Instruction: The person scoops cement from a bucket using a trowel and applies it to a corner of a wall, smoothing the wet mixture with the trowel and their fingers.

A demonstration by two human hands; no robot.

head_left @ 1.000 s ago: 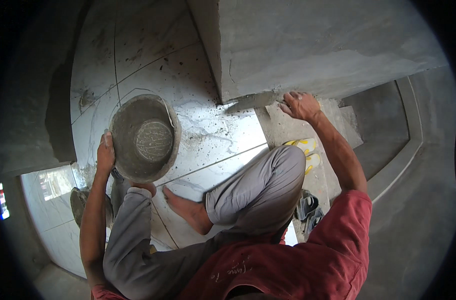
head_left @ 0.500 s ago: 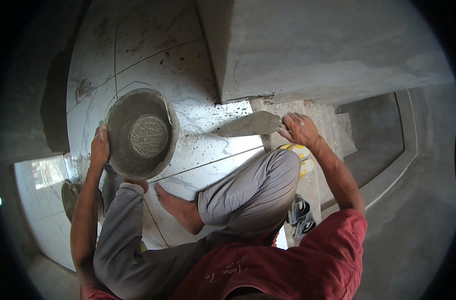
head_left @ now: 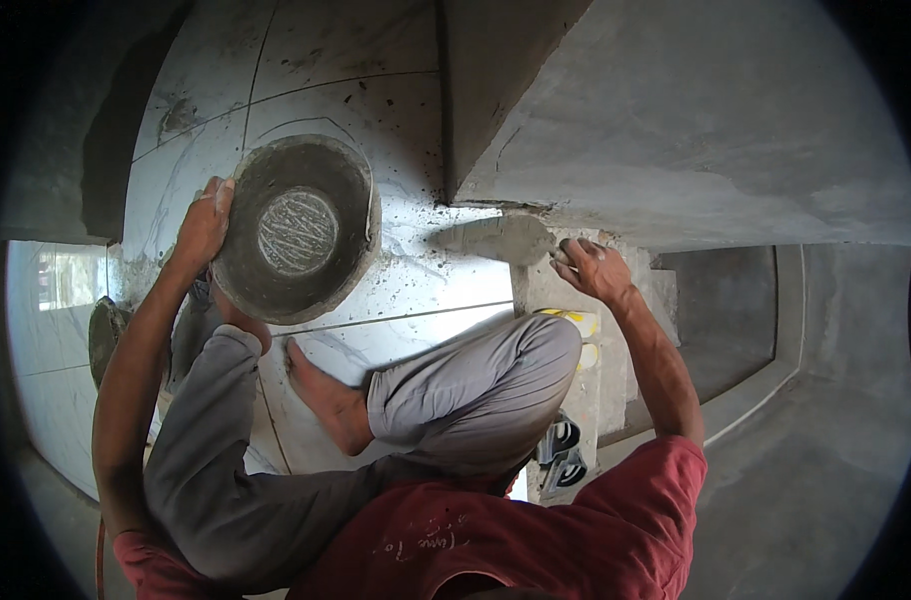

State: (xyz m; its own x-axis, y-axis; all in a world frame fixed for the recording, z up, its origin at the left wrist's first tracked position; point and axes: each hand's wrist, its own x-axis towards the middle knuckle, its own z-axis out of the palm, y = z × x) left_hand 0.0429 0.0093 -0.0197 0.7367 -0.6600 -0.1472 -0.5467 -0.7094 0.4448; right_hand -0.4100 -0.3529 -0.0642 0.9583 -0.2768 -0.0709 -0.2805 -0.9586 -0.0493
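My left hand (head_left: pixel 207 226) grips the left rim of a grey, mortar-smeared bucket (head_left: pixel 346 265). The bucket is tilted so that its mouth faces me, and only a thin, scratched residue shows on its bottom. In my right hand (head_left: pixel 596 270) is a trowel (head_left: pixel 493 239), my fingers closed round its handle end. Its long, mortar-coated blade points left, over the white floor tiles (head_left: pixel 426 290) near the foot of the wall corner. Whether the blade touches the floor, I cannot tell.
A grey plastered wall (head_left: pixel 696 130) rises ahead on the right, its corner jutting toward the tiles. Rough mortar (head_left: pixel 626 250) runs along its base. Yellow-and-white footwear (head_left: pixel 581 325) and dark sandals (head_left: pixel 563 452) lie beside my bent leg. Crumbs of mortar dot the tiles.
The trowel has moved up toward the wall's base and its blade has turned slightly. The view has shifted; my left hand still holds the tilted bucket.
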